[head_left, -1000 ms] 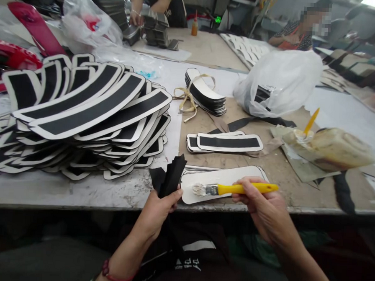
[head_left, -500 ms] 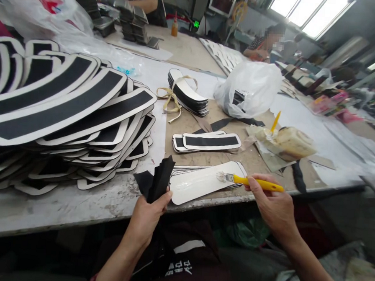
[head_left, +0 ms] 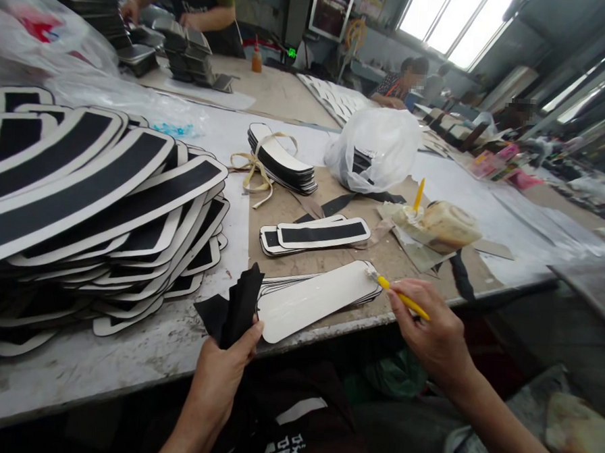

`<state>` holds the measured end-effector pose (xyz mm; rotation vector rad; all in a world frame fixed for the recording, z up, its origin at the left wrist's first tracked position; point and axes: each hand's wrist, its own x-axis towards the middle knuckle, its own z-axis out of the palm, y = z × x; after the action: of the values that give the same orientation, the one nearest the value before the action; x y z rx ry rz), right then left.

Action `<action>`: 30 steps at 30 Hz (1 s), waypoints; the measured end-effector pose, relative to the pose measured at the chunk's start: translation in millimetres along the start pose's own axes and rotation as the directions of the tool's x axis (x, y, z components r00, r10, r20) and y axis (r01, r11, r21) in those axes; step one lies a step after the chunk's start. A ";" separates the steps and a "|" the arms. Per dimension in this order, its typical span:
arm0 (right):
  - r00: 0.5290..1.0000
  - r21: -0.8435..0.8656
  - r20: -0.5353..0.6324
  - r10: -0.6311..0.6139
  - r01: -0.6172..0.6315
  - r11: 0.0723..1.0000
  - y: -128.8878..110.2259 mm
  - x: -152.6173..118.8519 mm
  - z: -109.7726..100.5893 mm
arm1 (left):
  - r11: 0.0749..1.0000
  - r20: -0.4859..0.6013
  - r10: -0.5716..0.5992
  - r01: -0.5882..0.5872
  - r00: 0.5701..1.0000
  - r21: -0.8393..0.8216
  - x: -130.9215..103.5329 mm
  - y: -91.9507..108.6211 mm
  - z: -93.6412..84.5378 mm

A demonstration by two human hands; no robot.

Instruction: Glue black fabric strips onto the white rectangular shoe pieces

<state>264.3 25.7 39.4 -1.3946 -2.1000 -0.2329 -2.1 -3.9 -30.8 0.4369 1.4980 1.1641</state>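
My right hand (head_left: 432,328) is closed round the yellow handle of a brush (head_left: 403,298). The brush's whitish bristles touch the right end of a long white strip with rounded ends (head_left: 313,301), whose surface has a wet shine. That strip lies on a fanned stack of similar pieces at the table's front edge. My left hand (head_left: 224,364) grips a bunch of black strips (head_left: 242,301), its thumb beside the white strip's left end. Just behind lie a few white pieces with black centre bands (head_left: 322,233).
A tall heap of curved black-and-white pieces (head_left: 81,194) fills the left. Behind stand a bundle of curved strips (head_left: 280,159), a plastic bag (head_left: 372,149) and a stained container (head_left: 449,226) beside another yellow handle (head_left: 419,194). Co-workers are at the back.
The brush has moved along the white strip to its far right end, and its handle is now angled down toward me. My left hand still holds the black strips. The whole view has shifted slightly.
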 end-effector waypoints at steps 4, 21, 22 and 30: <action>0.992 0.021 0.116 -0.058 0.056 0.998 -10.1 -9.4 8.5 | 1.000 0.015 -0.008 0.008 1.000 0.006 1.5 -3.1 -1.4; 0.990 0.505 0.119 0.081 -0.131 0.853 -80.8 -12.1 20.5 | 1.000 0.025 0.012 -0.012 1.000 0.009 -4.1 1.2 -0.3; 0.985 0.537 0.109 0.137 -0.174 0.825 -85.7 -9.5 20.4 | 1.000 0.026 0.015 -0.015 1.000 0.008 -4.7 1.7 0.0; 0.919 0.552 0.224 0.324 -0.394 0.735 -71.9 -6.4 30.4 | 1.000 0.006 0.017 -0.017 1.000 0.016 -4.5 -1.0 -2.0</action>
<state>190.8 3.5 24.1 -1.3915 -1.7048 0.6293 -2.2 -8.7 -29.5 0.4646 1.5021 1.1633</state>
